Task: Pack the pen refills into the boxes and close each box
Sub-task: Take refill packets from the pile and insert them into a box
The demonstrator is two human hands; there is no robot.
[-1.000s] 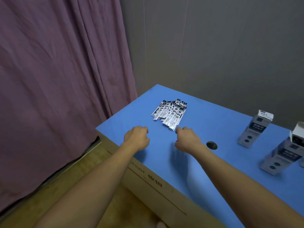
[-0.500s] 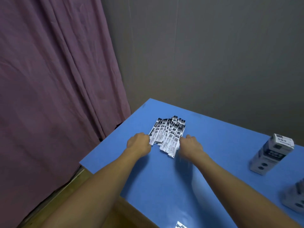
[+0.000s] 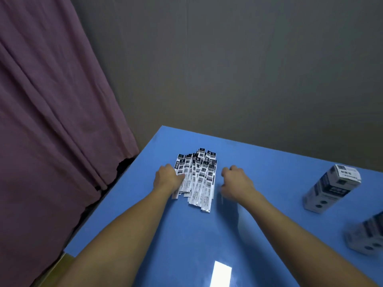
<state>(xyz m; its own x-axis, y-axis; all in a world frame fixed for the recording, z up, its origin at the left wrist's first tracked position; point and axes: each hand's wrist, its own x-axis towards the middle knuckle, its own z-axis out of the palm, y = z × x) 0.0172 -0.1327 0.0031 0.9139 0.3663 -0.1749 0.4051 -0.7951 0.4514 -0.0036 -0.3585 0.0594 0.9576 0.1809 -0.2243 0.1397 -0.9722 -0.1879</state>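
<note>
While both hands are closing in on the pile of pen refills (image 3: 195, 179), nothing is lifted yet: a second ago they were hanging short of it with a gap, half a second ago both were at its edges. Now the left hand (image 3: 167, 179) is sitting against the left side of the pile, knuckles up, fingers curled and overlapping the outermost sachets. Looks like touching or starting a pinch, but I cannot tell whether that grip is actually holding one. The right hand (image 3: 236, 183) is sitting just beside the right edge with a thin strip of blue between it and the pile; fingers curled under, nothing visibly in them.

Refills are lying flat in a loose fan on the tabletop (image 3: 186, 235), near its far left corner, black printed ends pointing away from the person. Still one heap, none separated.

My read: this is the gather step, very early in the task. No refill is in a box. Sachets look thin and slick, so squaring them into a bundle probably needs both hands pressing in from the sides.

One box (image 3: 331, 189) is standing tilted at the right, well apart from the pile; a second box (image 3: 366, 235) is nearer, blurred and cut by the frame edge. Whether their flaps are open, I cannot tell.

Tabletop is glossy blue, with a bright light reflection (image 3: 220, 274) near the bottom. Plain grey wall (image 3: 248, 69) behind, a mauve curtain (image 3: 51, 121) hanging at the left.
</note>
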